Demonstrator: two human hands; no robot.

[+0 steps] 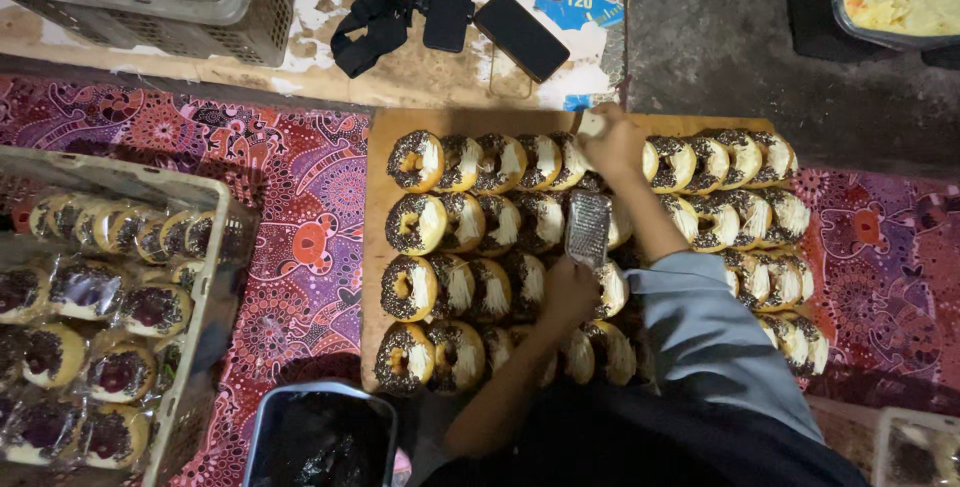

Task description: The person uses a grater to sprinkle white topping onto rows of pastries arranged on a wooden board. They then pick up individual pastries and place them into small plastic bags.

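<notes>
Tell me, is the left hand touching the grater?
Touching. The head view shows the left hand gripping the bottom end of the metal grater above the donuts.

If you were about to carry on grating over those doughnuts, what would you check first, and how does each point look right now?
1. Grater gripped by left hand: ok.
2. Pale block in right hand near the grater's top: ok; how much is left, cannot tell.
3. Grater held above the doughnuts, not off the wooden board: ok.
4. Doughnuts lined in rows, overlapping: ok.
5. Doughnuts under the sleeve already topped: cannot tell.
6. Phones beyond the board's far edge, clear of the work: ok.
</notes>
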